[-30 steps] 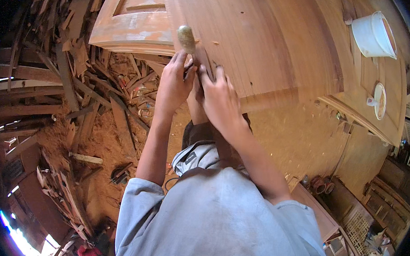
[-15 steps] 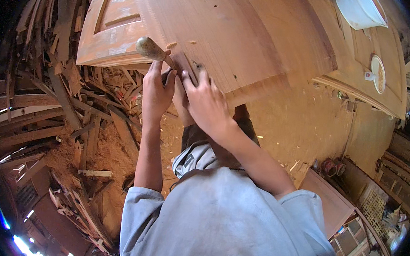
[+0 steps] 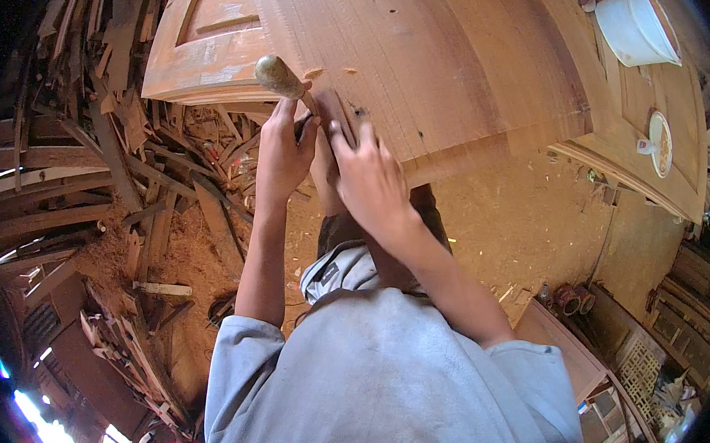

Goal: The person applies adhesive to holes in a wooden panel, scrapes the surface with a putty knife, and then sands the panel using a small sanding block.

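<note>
Pinching, in the head view, the shaft of a round-handled tool (image 3: 278, 76), the left hand (image 3: 283, 155) is closed just below the bulbous handle, at the near left edge of a broad wooden panel (image 3: 440, 71). The right hand (image 3: 372, 177) is just to its right, fingers against a narrow brown strip (image 3: 331, 107); blur leaves me unable to tell whether they close around it. The tool looks hard, rigid and light enough for one hand, its smooth handle perhaps slippery; the bulb seems the safest hold. The strip looks stiff and light, best taken along its sides. A white bucket (image 3: 636, 31) stands far right.
</note>
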